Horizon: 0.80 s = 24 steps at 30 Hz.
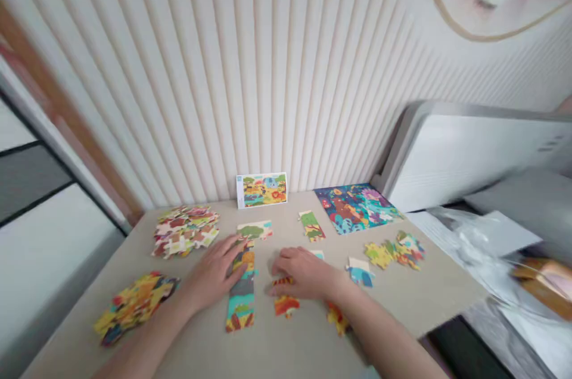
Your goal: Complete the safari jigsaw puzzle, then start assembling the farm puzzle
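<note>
Spread loosely rather than clenched, the left hand [217, 269] is lying with its fingers over the upper part of a tall puzzle strip [240, 307], which is running from far to near at the middle of the table [268, 355]. Just right of it, the right hand [299, 275] is curling over an orange-and-red piece [286, 306]; from where I'm standing its fingertips are blurred, so I can't tell whether they are pinching it. A tree piece [254, 230] is lying at the strip's far end, and a green piece [313, 226] is lying farther right. Beyond them, a picture box [262, 189] is leaning by the ribbed wall [268, 69]. Two heaps are sitting on the left, a far pile [185, 231] and a near pile [136, 306]. On the right, a blue piece [360, 273] is lying near a yellow cluster [395, 251], with a dark blue puzzle picture [357, 209] spreading behind.
</note>
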{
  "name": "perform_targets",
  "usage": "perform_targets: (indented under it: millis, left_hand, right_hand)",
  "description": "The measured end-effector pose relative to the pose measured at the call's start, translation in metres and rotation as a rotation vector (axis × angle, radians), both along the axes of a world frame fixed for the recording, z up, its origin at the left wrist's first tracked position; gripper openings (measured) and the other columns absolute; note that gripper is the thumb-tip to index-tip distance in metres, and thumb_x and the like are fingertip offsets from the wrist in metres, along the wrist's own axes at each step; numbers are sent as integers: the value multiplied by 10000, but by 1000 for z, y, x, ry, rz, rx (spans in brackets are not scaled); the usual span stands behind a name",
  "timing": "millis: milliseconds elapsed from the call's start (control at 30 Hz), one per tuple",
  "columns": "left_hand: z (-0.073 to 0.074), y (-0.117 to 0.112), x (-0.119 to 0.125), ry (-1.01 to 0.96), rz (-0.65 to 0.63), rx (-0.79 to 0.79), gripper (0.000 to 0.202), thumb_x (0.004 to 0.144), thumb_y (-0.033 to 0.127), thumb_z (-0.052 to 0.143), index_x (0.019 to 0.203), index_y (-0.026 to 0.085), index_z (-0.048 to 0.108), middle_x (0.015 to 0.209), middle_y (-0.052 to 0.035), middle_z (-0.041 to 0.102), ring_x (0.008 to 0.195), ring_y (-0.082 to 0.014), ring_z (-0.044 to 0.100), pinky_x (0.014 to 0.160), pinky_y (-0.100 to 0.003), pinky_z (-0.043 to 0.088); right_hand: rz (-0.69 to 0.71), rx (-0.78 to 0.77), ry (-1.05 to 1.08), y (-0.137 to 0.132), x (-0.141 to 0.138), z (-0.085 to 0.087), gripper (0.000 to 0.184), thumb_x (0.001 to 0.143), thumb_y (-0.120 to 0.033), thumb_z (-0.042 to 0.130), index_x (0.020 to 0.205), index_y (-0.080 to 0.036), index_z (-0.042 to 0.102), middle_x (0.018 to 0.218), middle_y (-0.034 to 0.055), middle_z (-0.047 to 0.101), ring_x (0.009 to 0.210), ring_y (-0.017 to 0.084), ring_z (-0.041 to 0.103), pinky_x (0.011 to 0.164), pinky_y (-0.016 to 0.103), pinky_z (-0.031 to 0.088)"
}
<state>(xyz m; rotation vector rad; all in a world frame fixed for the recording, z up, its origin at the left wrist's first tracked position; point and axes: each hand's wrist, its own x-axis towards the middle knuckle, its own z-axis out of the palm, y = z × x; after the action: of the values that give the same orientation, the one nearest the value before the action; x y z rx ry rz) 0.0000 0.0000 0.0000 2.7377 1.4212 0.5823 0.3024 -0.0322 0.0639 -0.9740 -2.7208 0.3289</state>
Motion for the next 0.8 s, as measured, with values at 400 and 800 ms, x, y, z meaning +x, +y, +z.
perform_targets:
  millis: [400, 800]
  left_hand:
    - [0, 3, 0, -54, -29, 16, 533, 967, 486, 506, 1460, 285, 479, 1480, -85, 492, 1343, -292, 483, 1135, -484, 405]
    - [-5, 7, -2, -37, -32, 4, 532, 969, 499, 493, 1457, 289, 483, 1493, -78, 478, 1349, -287, 476, 1141, -490, 392]
  right_hand:
    - [-199, 124, -35, 7, 5, 21, 268, 1014, -338, 489, 968, -190, 708, 917, 65, 698, 903, 182, 609, 848, 298, 385]
    - [-677, 311, -45, -53, 130, 26, 323, 1034, -278, 404, 916, -201, 694, 920, 83, 698, 917, 207, 610, 860, 328, 386]
